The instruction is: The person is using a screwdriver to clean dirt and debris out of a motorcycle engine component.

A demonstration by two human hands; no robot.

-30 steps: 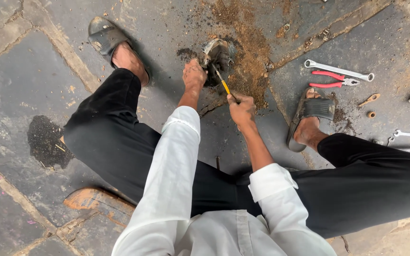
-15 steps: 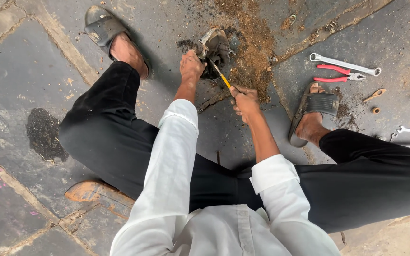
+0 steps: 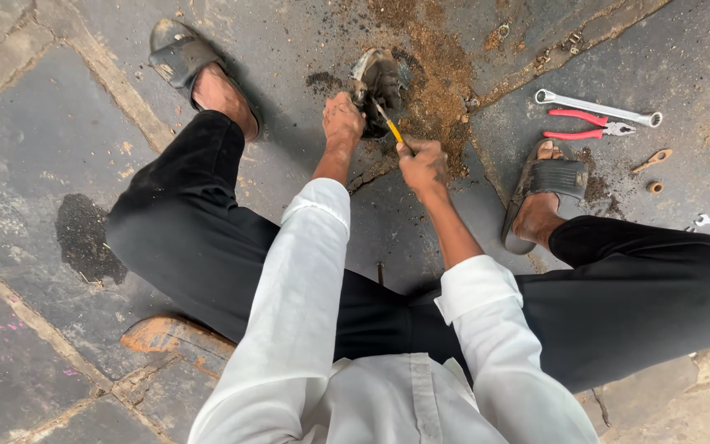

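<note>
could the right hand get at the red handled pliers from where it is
Probably yes. The right hand is closed on a yellow-handled tool, so it would have to let go first. The red-handled pliers lie in the open on the stone floor to its right, with only the sandalled foot nearby.

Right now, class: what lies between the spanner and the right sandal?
In the head view, red-handled pliers lie between the spanner and the right sandal on the stone floor.
</note>
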